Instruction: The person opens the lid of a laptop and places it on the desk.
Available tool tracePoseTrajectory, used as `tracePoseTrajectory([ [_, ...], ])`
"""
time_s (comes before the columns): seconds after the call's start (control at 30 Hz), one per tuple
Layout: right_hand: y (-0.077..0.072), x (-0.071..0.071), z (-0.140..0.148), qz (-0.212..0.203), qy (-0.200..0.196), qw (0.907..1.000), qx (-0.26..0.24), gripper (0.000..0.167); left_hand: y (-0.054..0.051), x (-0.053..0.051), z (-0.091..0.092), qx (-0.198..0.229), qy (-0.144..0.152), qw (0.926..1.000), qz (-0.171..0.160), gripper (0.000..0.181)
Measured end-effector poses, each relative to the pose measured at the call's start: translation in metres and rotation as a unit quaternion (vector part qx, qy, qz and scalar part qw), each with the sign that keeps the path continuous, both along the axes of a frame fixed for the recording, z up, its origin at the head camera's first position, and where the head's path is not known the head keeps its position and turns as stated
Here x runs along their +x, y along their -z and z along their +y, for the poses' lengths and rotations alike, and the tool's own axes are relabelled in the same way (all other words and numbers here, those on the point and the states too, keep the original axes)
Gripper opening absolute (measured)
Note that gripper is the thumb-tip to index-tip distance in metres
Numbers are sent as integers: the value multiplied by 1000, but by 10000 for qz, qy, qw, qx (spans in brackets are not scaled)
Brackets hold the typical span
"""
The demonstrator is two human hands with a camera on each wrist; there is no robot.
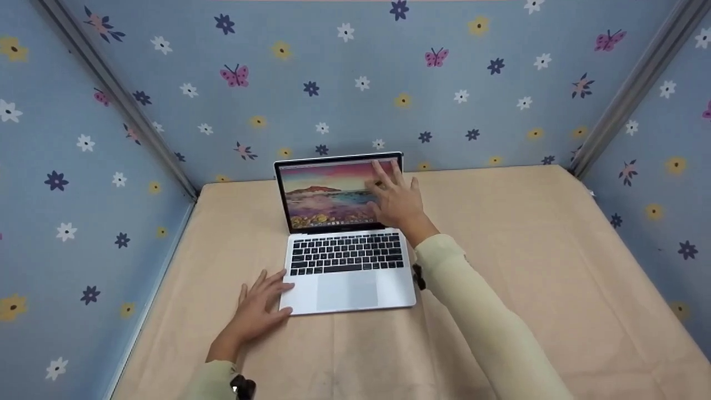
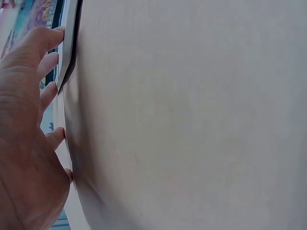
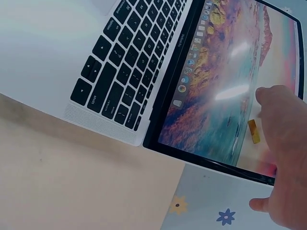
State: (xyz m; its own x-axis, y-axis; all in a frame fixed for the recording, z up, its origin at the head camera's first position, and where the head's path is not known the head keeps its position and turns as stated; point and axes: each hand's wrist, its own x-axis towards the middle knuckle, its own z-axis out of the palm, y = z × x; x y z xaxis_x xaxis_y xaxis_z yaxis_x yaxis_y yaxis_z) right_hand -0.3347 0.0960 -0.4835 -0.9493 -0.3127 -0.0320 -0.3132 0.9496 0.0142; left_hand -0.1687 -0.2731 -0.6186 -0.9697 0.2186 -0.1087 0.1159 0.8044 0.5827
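A silver laptop (image 1: 347, 289) lies with its lid raised on the cloth-covered table. Its lit screen (image 1: 328, 191) displays a colourful coastal picture with a row of icons. My left hand (image 1: 260, 308) rests at the laptop's front left corner, fingers spread, some tips on the palm rest. In the left wrist view, its fingertips (image 2: 58, 33) touch the laptop's edge. In front of the screen's right side, my right hand (image 1: 399, 201) has its fingers extended. A small yellowish strip (image 3: 253, 131) shows on the screen beside that hand in the right wrist view; I cannot tell what it is.
The table (image 1: 527, 250) has a beige cloth. Blue walls (image 1: 355, 66) patterned with flowers and butterflies stand behind it and at both sides, with metal posts (image 1: 633, 89) at the corners. The laptop's lid stands close to the back wall.
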Motion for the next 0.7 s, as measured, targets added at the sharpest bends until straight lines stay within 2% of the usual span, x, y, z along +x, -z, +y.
tracePoseTrajectory([
  [0.17,0,-2,-2,-130,5,9999,-32,63,0,0,0,49,3,10000,-75,52],
  [0.47,1,-7,-4,-264,158,9995,-87,62,-1,2,1,82,0,10000,-8,53],
  [0.7,5,-7,-5,-356,247,9986,-287,65,-1,1,0,86,-13,10000,-34,54],
])
